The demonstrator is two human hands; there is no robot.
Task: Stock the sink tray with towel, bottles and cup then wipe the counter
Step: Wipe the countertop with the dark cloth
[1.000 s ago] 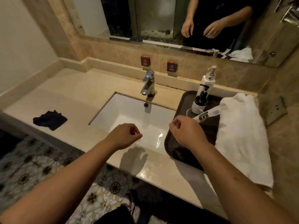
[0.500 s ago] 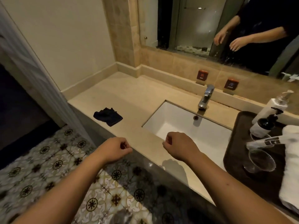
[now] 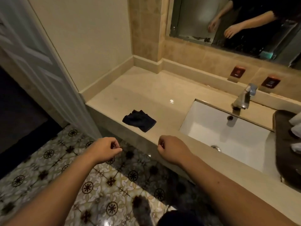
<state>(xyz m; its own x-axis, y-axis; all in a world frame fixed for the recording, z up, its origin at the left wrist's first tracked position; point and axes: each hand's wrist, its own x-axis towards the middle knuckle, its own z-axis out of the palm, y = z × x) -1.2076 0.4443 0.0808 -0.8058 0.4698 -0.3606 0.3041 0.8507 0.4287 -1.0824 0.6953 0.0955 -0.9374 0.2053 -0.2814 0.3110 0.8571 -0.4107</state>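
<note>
The left hand [image 3: 104,148] hung over the patterned floor tiles [image 3: 48,162], just off the bench's front edge, its fingers [image 3: 116,146] curled loosely inward and holding nothing. The right hand [image 3: 171,147] hovered at the front edge of the bench [image 3: 146,95], between the dark cloth and the sink; its fingers were curled in the same loose way, with nothing between them.

The dark cloth [image 3: 139,120] lay crumpled on the bench near its front edge, toward the left end, apart from both hands. The white sink [image 3: 228,132] sat sunk into the bench to the right of the cloth, with the chrome tap [image 3: 244,97] standing behind it at the back edge. The dark tray [image 3: 283,154] rested at the bench's right end, just beside the sink, cut off by the frame; pale things on it showed only in part and could not be told apart.

A mirror [image 3: 236,22] above the back wall showed the person's two forearms.
</note>
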